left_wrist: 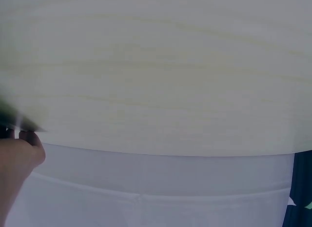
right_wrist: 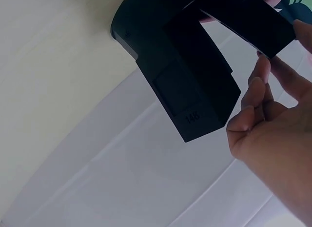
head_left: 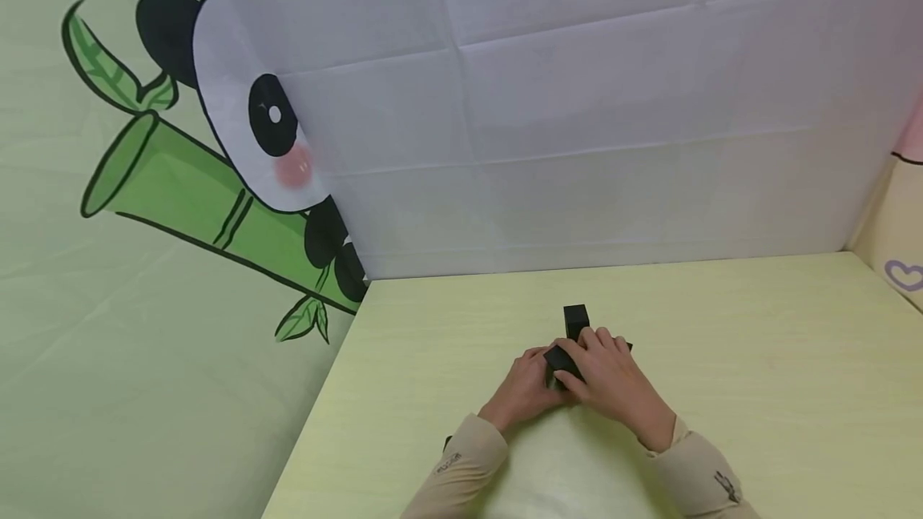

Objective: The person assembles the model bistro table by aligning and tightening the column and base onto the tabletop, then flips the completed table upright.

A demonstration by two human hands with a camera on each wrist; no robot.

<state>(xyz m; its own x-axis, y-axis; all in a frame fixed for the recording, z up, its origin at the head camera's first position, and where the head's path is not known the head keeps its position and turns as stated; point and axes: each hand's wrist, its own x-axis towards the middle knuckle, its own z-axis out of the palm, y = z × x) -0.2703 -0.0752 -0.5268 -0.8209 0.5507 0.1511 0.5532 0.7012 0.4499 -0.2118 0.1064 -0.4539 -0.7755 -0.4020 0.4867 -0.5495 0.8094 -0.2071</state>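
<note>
Both hands are together on a black blocky piece over the pale table. In the right wrist view, this black piece has straight rectangular arms, a rounded part and the raised marking "148". My right hand pinches one rectangular arm between thumb and fingers. From the other side my left hand grips the piece, its fingers partly hidden behind it. A black arm stands up beyond the fingers. In the left wrist view, the left hand shows only at the edge, beside a blurred dark part.
The pale yellow table meets a white cloth at the back. A green cloth with a panda print hangs at the left. A small dark thing shows beside the left sleeve, mostly hidden.
</note>
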